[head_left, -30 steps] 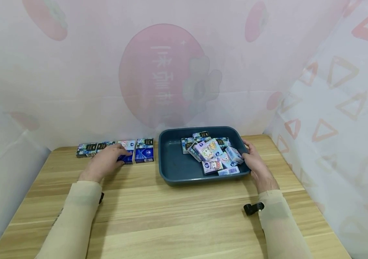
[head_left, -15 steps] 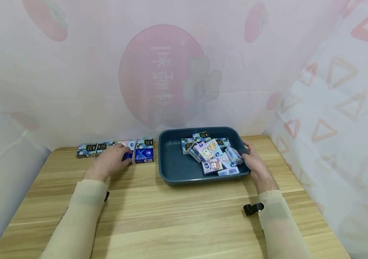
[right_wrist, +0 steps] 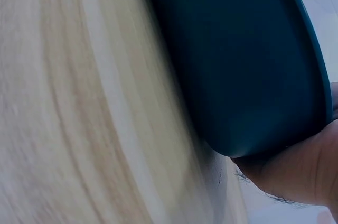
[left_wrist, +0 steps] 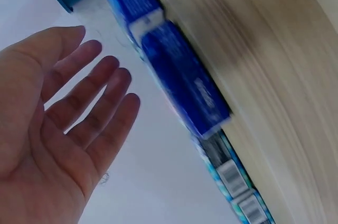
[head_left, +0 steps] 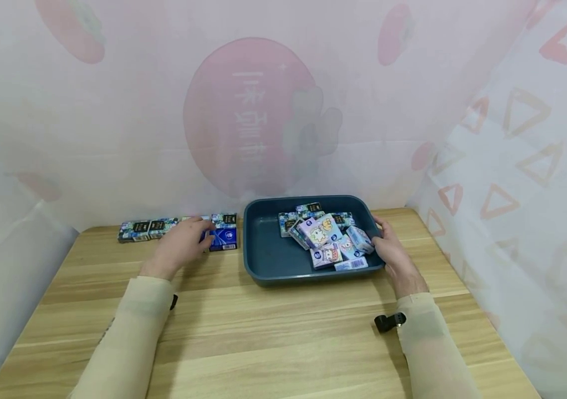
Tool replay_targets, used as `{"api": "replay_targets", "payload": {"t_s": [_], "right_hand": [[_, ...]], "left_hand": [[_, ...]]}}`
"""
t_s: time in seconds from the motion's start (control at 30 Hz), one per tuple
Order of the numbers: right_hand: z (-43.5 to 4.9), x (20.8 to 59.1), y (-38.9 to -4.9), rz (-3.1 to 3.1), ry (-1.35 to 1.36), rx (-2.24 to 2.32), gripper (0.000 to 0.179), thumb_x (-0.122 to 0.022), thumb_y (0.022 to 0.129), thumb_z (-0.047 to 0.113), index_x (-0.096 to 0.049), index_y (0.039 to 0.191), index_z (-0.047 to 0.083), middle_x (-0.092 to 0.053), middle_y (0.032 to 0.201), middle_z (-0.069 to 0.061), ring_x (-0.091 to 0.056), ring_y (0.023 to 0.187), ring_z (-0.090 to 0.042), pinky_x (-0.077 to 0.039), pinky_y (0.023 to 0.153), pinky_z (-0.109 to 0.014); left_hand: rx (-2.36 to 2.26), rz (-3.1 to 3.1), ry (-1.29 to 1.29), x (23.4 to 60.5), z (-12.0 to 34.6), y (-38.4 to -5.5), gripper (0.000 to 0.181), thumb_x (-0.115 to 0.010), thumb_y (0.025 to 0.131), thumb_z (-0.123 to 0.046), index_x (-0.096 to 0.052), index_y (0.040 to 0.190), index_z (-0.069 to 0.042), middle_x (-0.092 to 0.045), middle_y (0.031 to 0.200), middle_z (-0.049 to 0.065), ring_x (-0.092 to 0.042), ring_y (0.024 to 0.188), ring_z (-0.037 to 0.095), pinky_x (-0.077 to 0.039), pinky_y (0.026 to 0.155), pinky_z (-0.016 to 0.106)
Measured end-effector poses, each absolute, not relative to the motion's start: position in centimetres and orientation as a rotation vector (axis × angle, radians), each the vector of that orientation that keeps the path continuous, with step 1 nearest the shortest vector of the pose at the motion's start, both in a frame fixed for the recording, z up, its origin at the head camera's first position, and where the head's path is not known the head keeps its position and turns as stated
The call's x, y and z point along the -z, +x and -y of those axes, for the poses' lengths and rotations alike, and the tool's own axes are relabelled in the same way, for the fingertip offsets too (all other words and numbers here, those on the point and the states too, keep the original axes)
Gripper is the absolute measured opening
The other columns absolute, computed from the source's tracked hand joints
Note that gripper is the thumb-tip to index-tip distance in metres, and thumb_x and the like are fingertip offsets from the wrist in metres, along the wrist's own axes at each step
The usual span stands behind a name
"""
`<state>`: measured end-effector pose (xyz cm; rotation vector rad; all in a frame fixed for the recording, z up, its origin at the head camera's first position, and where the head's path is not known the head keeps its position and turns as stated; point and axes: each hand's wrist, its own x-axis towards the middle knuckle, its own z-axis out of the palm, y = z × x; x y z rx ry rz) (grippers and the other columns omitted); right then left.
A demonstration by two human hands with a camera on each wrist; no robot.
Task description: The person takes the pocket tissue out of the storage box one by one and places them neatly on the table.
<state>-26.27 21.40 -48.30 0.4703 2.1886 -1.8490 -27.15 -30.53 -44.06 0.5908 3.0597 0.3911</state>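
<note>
Left hand hovering by the blue packs, right hand gripping the tray

From my remote station I am seeing the left hand [head_left: 179, 246] reaching over the row of small packs that is running along the far edge of the wooden table [head_left: 273, 343]. Its fingers are spreading loosely, slightly bent and holding nothing; the left wrist view is showing a gap between them and the nearer blue pack [left_wrist: 182, 78]. A second blue pack [head_left: 223, 240] is lying at the row's right end, with a floral pack [head_left: 224, 220] sitting directly behind it. Two more floral packs, an outer one [head_left: 133, 231] and an inner one [head_left: 161, 226], are lying side by side toward the table's far left corner.

The right hand [head_left: 396, 254] is gripping the right end of the dark teal tray [head_left: 269, 246], which is standing at the far edge, just beside the row. Inside, mixed packs are heaping toward that end: a lilac cartoon pack [head_left: 319, 231] is resting on top, a barcoded pack [head_left: 351, 264] is lying by the front wall, and a pale blue pack [head_left: 361, 240] is leaning near the gripped side. Behind everything, a pink-printed curtain [head_left: 258, 111] is hanging.
</note>
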Motion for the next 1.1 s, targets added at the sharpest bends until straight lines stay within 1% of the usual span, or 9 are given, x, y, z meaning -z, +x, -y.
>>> {"api": "replay_targets", "payload": {"t_s": [0.1,0.27,0.33,0.4,0.47,0.53,0.6,0.77,1.1], "right_hand": [[-21.3,48.2,-26.2,-2.199,0.466,1.845,0.083,-0.035,0.118,-0.002,-0.014,0.191,0.033,-0.024,0.194,-0.02,-0.043,0.157,-0.037,-0.041,0.124,-0.047],[-21.2,48.1,-26.1,-2.213,0.455,1.858,0.085,-0.034,0.115,-0.003,-0.016,0.191,0.031,-0.026,0.193,-0.022,-0.051,0.144,-0.034,-0.049,0.105,-0.037],[-21.2,48.1,-26.1,-2.208,0.459,1.86,0.085,-0.034,0.115,-0.003,-0.015,0.191,0.031,-0.025,0.194,-0.021,-0.05,0.146,-0.034,-0.049,0.107,-0.037],[-21.2,48.1,-26.1,-2.205,0.467,1.859,0.085,-0.034,0.116,-0.003,-0.015,0.191,0.032,-0.023,0.195,-0.02,-0.047,0.151,-0.036,-0.048,0.114,-0.041],[-21.1,48.1,-26.1,-2.207,0.474,1.854,0.084,-0.035,0.116,-0.002,-0.015,0.191,0.033,-0.022,0.196,-0.019,-0.044,0.157,-0.036,-0.045,0.122,-0.045],[-21.1,48.1,-26.2,-2.203,0.474,1.858,0.084,-0.035,0.116,-0.002,-0.015,0.191,0.032,-0.022,0.196,-0.019,-0.043,0.159,-0.038,-0.043,0.126,-0.048],[-21.1,48.2,-26.2,-2.203,0.471,1.861,0.084,-0.035,0.116,-0.002,-0.015,0.191,0.032,-0.023,0.195,-0.019,-0.044,0.157,-0.037,-0.044,0.124,-0.047],[-21.1,48.2,-26.2,-2.195,0.452,1.872,0.084,-0.034,0.116,-0.002,-0.014,0.191,0.031,-0.026,0.193,-0.021,-0.048,0.149,-0.034,-0.046,0.113,-0.039],[-21.2,48.1,-26.1,-2.178,0.469,1.873,0.085,-0.034,0.116,-0.002,-0.014,0.191,0.033,-0.025,0.194,-0.019,-0.044,0.154,-0.035,-0.043,0.117,-0.041]], "left_hand": [[-0.416,-3.087,0.624,43.7,29.3,-27.0,0.032,-0.075,0.115,-0.017,-0.079,0.142,0.0,-0.082,0.138,0.023,-0.078,0.128,0.043,-0.065,0.115,0.064],[-0.445,-3.101,0.659,43.2,26.9,-26.8,0.033,-0.075,0.116,-0.018,-0.078,0.144,-0.001,-0.081,0.139,0.021,-0.078,0.13,0.042,-0.066,0.114,0.062],[-0.451,-3.097,0.669,43.0,26.0,-26.7,0.034,-0.074,0.116,-0.02,-0.078,0.145,-0.002,-0.08,0.142,0.02,-0.078,0.133,0.042,-0.065,0.117,0.061],[-0.45,-3.094,0.69,42.8,25.0,-26.5,0.034,-0.074,0.117,-0.021,-0.078,0.146,-0.004,-0.08,0.144,0.019,-0.078,0.133,0.041,-0.066,0.116,0.06],[-0.463,-3.091,0.707,42.6,24.1,-26.3,0.034,-0.074,0.117,-0.021,-0.078,0.146,-0.004,-0.08,0.144,0.018,-0.078,0.131,0.039,-0.066,0.115,0.059],[-0.471,-3.085,0.722,42.4,23.1,-26.2,0.034,-0.074,0.117,-0.023,-0.078,0.146,-0.004,-0.08,0.142,0.018,-0.08,0.126,0.037,-0.068,0.111,0.058],[-0.478,-3.077,0.738,42.2,22.2,-26.0,0.035,-0.074,0.118,-0.023,-0.078,0.147,-0.004,-0.08,0.142,0.018,-0.08,0.124,0.036,-0.069,0.11,0.057],[-0.483,-3.06,0.775,42.0,20.3,-25.8,0.036,-0.074,0.118,-0.026,-0.078,0.148,-0.006,-0.08,0.141,0.016,-0.08,0.123,0.033,-0.07,0.107,0.052],[-0.498,-3.027,0.85,42.3,17.0,-25.9,0.037,-0.073,0.119,-0.028,-0.078,0.15,-0.009,-0.079,0.142,0.013,-0.079,0.119,0.027,-0.07,0.106,0.048]]}}
